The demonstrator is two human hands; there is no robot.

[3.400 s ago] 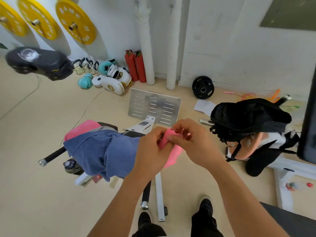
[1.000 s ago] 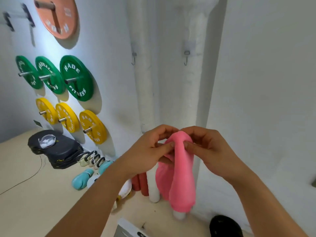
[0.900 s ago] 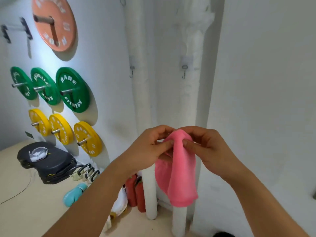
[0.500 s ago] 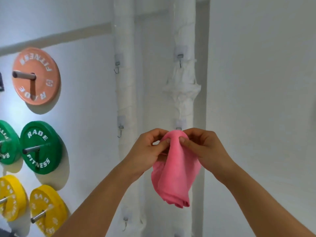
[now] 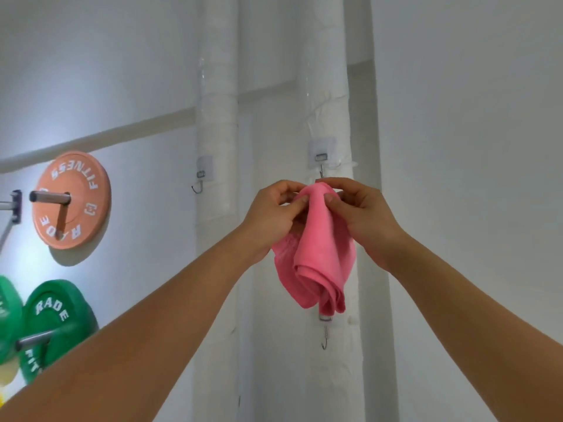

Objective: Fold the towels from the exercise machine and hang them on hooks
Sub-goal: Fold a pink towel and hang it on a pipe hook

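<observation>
A folded pink towel hangs down from both my hands in front of a white pipe. My left hand pinches its top fold from the left and my right hand pinches it from the right. The towel's top sits just below an upper metal hook stuck on the right pipe; the hook's tip is hidden behind my fingers. A lower hook shows beneath the towel's bottom edge. Another hook sits on the left pipe. The exercise machine and other towels are out of view.
Two white wrapped pipes run up the wall. An orange weight plate and green plates hang on pegs at the left. A bare white wall fills the right side.
My view has tilted up from the floor and machine to the wall. Both hands have carried the pink towel up the right pipe to the upper hook.
</observation>
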